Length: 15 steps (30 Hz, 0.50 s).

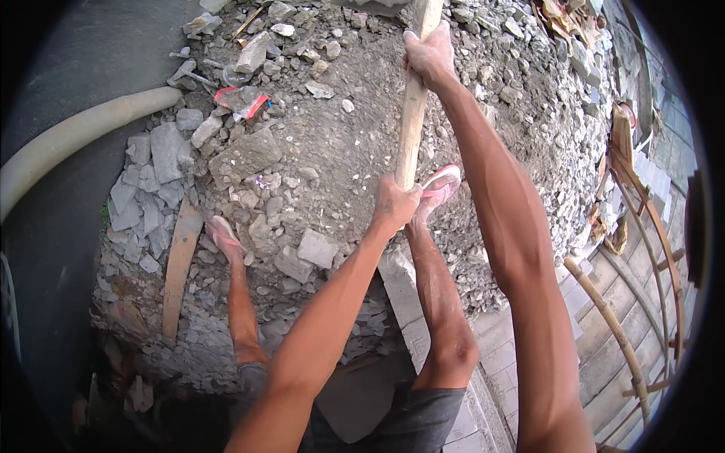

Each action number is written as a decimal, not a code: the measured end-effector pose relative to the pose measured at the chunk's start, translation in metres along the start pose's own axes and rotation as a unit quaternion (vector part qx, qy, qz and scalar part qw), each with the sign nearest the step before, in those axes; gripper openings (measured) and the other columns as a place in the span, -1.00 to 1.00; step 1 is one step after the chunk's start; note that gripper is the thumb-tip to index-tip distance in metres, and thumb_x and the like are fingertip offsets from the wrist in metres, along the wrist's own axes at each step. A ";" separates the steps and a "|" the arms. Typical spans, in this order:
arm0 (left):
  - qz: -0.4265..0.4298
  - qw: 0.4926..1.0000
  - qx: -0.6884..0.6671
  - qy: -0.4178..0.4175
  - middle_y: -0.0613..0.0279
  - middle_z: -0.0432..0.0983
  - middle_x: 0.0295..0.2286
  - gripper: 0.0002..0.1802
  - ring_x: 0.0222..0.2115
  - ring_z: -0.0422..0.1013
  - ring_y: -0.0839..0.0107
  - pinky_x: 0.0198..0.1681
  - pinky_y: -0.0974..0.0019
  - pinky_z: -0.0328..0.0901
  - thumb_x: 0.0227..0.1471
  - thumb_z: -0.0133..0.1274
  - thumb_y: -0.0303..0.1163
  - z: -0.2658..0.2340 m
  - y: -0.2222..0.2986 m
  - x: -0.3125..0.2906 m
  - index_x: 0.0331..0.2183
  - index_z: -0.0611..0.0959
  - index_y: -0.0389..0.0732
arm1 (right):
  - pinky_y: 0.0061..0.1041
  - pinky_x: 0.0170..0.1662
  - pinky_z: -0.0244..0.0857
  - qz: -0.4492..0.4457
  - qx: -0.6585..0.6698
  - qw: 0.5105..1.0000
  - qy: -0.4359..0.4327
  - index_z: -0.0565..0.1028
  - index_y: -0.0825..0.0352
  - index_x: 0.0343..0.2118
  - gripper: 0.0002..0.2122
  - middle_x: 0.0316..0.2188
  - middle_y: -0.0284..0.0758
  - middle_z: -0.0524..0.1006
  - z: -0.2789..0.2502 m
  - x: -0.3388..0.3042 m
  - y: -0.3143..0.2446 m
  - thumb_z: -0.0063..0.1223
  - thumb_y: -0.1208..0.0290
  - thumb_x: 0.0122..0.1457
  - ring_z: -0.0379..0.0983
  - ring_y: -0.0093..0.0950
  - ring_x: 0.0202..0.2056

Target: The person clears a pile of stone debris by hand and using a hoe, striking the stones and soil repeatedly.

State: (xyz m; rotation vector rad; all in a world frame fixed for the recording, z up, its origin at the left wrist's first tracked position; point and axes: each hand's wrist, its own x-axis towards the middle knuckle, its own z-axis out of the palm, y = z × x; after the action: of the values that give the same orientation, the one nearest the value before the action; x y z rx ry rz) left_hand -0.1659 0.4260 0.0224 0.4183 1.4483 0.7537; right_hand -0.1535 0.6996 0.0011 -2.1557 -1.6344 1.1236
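Observation:
A long wooden handle (412, 124) runs steeply through the upper middle of the head view. My left hand (396, 202) is wrapped round its lower end. Higher up, my right hand (432, 54) grips the same handle, arm stretched forward. At the top edge, a grey, flat tool head (375, 6) shows only in part, so its exact kind is unclear. Beneath the handle lies a heap of grey rubble (332, 143) with stones and dusty soil. My feet, in pink flip-flops (442, 186), stand on the rubble, one on each side.
A thick pale hose (91, 128) curves in from the left. A flat wooden strip (182, 272) lies beside broken slabs (162, 162). A red wrapper (242, 101) rests among the stones. To the right, a wooden pole frame (615, 343) lies over paving (634, 302). A pale stone kerb (404, 287) runs near my leg.

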 end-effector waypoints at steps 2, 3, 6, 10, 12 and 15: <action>-0.177 0.973 -0.141 -0.036 0.28 0.36 -0.73 -0.87 -0.81 0.27 0.50 -0.80 0.35 0.14 -0.08 0.11 -0.48 0.007 0.003 -0.021 -0.52 0.52 -0.34 | -0.20 -0.05 0.46 0.029 -0.096 0.995 -0.011 0.17 0.49 -0.03 -0.52 -0.21 0.16 0.53 0.020 -0.035 0.010 0.16 0.38 0.12 0.55 -0.04 -0.17; -0.182 0.966 -0.180 -0.029 0.33 0.31 -0.75 -0.87 -0.81 0.24 0.52 -0.79 0.37 0.13 -0.07 0.07 -0.53 -0.003 -0.004 -0.034 -0.58 0.47 -0.30 | -0.18 0.00 0.43 0.037 -0.080 0.996 -0.032 0.17 0.48 -0.01 -0.52 -0.16 0.18 0.51 0.028 -0.053 0.001 0.15 0.40 0.11 0.53 0.01 -0.10; -0.260 0.937 -0.227 -0.056 0.35 0.28 -0.75 -0.85 -0.82 0.21 0.54 -0.79 0.38 0.11 -0.06 0.04 -0.57 -0.027 -0.027 -0.077 -0.60 0.43 -0.27 | -0.19 0.01 0.42 0.054 -0.094 0.992 -0.070 0.16 0.45 0.00 -0.50 -0.15 0.20 0.50 0.049 -0.096 0.000 0.16 0.40 0.09 0.52 0.01 -0.09; -0.274 0.927 -0.232 -0.109 0.34 0.28 -0.74 -0.86 -0.81 0.19 0.54 -0.76 0.38 0.11 -0.07 0.04 -0.58 -0.066 -0.015 -0.117 -0.57 0.42 -0.28 | -0.19 0.00 0.41 0.107 -0.048 0.991 -0.066 0.19 0.45 -0.02 -0.50 -0.17 0.16 0.51 0.046 -0.125 -0.002 0.18 0.40 0.05 0.53 -0.01 -0.11; -0.316 0.933 -0.149 -0.085 0.33 0.29 -0.72 -0.88 -0.80 0.21 0.53 -0.76 0.36 0.13 -0.09 0.05 -0.57 -0.068 -0.032 -0.166 -0.47 0.42 -0.31 | -0.24 -0.05 0.40 0.134 -0.016 0.989 -0.056 0.25 0.45 -0.05 -0.55 -0.22 0.05 0.53 0.049 -0.171 0.041 0.17 0.42 0.04 0.54 -0.12 -0.17; -0.323 0.935 -0.100 -0.102 0.32 0.28 -0.73 -0.88 -0.80 0.22 0.52 -0.77 0.36 0.13 -0.11 0.04 -0.56 -0.096 -0.059 -0.202 -0.48 0.42 -0.32 | -0.24 -0.07 0.38 0.162 0.024 0.986 -0.019 0.26 0.44 -0.06 -0.56 -0.27 -0.01 0.52 0.063 -0.221 0.097 0.17 0.43 0.02 0.53 -0.16 -0.19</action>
State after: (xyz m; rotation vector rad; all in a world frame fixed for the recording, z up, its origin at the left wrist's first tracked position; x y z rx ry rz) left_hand -0.2381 0.2289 0.1200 -0.1418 1.1927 0.3031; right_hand -0.1461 0.4507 -0.0007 -2.4432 -1.2837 1.2818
